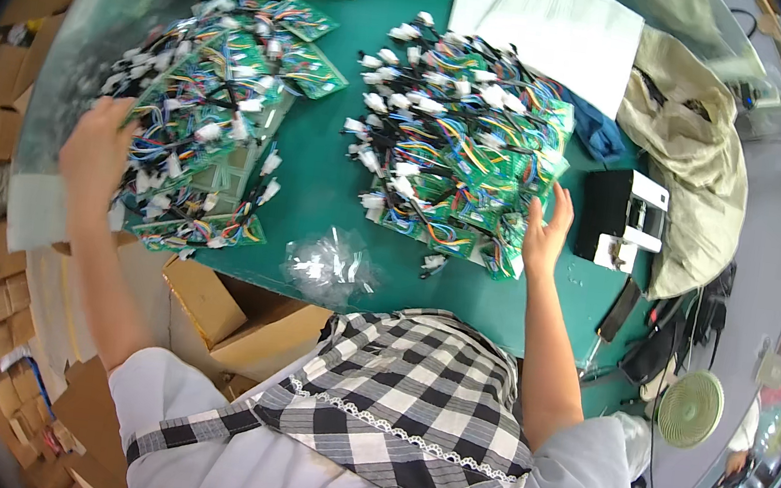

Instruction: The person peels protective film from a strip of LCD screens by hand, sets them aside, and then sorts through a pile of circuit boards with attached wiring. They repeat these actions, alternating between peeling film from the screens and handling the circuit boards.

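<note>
Two heaps of green circuit boards with coloured wires and white plugs lie on the green tabletop. My right hand (546, 232) is at the right edge of the right heap of circuit boards (466, 146), fingers stretched and apart, holding nothing. On the other side, my left hand (95, 147) is at the outer edge of the left heap of circuit boards (197, 113). Its fingers are blurred and partly hidden against the boards and wires, so I cannot make out whether they grip any. A crumpled clear plastic bag (331, 266) rests near the front edge, between my arms.
White sheets (563, 26) and a beige cloth (689, 154) lie at the back right. A black-and-white device (623, 219) stands right of my right hand. Below it are a dark-handled tool (618, 311) and a green fan (690, 409). An open cardboard box (253, 330) sits below the table's front edge.
</note>
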### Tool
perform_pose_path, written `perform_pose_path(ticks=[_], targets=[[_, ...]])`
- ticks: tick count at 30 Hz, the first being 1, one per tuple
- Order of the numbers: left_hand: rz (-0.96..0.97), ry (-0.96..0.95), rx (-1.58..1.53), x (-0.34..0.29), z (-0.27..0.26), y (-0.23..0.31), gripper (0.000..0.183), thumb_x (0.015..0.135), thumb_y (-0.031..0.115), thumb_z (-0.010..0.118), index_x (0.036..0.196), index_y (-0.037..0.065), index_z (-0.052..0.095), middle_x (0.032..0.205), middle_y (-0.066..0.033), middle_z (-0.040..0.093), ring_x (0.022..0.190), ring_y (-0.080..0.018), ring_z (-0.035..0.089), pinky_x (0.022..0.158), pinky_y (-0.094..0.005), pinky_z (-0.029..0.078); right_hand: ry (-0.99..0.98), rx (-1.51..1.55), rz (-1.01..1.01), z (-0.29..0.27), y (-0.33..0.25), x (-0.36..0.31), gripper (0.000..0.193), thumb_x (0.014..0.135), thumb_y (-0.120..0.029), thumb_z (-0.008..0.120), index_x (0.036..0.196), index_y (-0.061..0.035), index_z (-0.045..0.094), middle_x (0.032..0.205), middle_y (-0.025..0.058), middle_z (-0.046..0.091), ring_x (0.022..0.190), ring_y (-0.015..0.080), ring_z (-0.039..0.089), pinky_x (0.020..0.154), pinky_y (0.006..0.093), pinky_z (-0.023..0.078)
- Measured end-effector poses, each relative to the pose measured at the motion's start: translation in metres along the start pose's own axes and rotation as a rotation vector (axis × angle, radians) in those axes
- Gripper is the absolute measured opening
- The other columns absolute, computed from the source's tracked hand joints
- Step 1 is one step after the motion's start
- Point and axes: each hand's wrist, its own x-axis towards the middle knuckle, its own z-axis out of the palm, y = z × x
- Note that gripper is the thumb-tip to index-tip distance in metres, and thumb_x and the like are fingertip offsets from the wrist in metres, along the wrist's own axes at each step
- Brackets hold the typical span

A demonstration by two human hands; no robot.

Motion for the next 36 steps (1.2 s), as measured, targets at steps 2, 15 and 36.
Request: perform_pose_path(ticks=[2, 15, 36], targets=[[-0.071, -0.048, -0.052, -0.011, -0.011, 0.005, 0.032, 0.088, 0.021, 0.067, 0.119, 0.015, 0.064, 0.104, -0.0056, 0.065, 0.096, -0.0282, 0.064, 0.079, -0.0408, 0.05, 0.0, 0.019, -0.049, 0.0, 0.007, -0.004, 0.047, 0.095, -0.02, 0.063, 0.138, -0.0062, 0.05, 0.145, 0.0228, 0.042, 0.138, 0.0384, 0.038, 0.112, 0.0454, 0.032], [-0.379, 0.01, -0.86, -0.096, -0.041, 0.05, 0.035, 0.089, 0.016, 0.071, 0.12, 0.002, 0.063, 0.102, -0.0087, 0.066, 0.089, -0.0179, 0.065, 0.082, -0.0312, 0.05, -0.543, 0.544, -0.262, 0.018, -0.132, -0.038, 0.034, 0.092, 0.007, 0.057, 0.125, -0.0008, 0.059, 0.116, 0.011, 0.066, 0.104, 0.0172, 0.064, 0.091, 0.0292, 0.05], [-0.417, 0.025, -1.314, -0.173, 0.069, 0.116, 0.013, 0.093, 0.014, 0.066, 0.101, 0.003, 0.069, 0.092, -0.0055, 0.068, 0.076, -0.0141, 0.062, 0.07, -0.0274, 0.05, -1.262, 0.856, 0.799, 0.054, -0.224, -0.059, 0.062, 0.094, -0.057, 0.046, 0.121, -0.002, 0.057, 0.087, 0.0133, 0.068, 0.066, 0.0187, 0.065, 0.057, 0.0304, 0.053]])
